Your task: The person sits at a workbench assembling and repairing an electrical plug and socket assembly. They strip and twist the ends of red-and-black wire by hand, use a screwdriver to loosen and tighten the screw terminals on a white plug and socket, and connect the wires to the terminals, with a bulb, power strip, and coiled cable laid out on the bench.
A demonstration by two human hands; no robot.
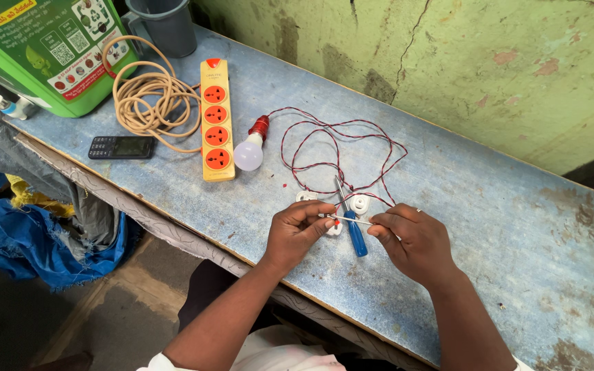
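Pinching thin wire (349,220), both grips closed

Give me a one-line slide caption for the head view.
Both hands, left hand and right hand, pinch a thin white wire over a blue screwdriver on a worn blue bench.

A worn blue bench (462,199) carried a power strip (216,120), bulb (248,152), phone (121,147), screwdriver (353,230) and coiled cord (147,96).
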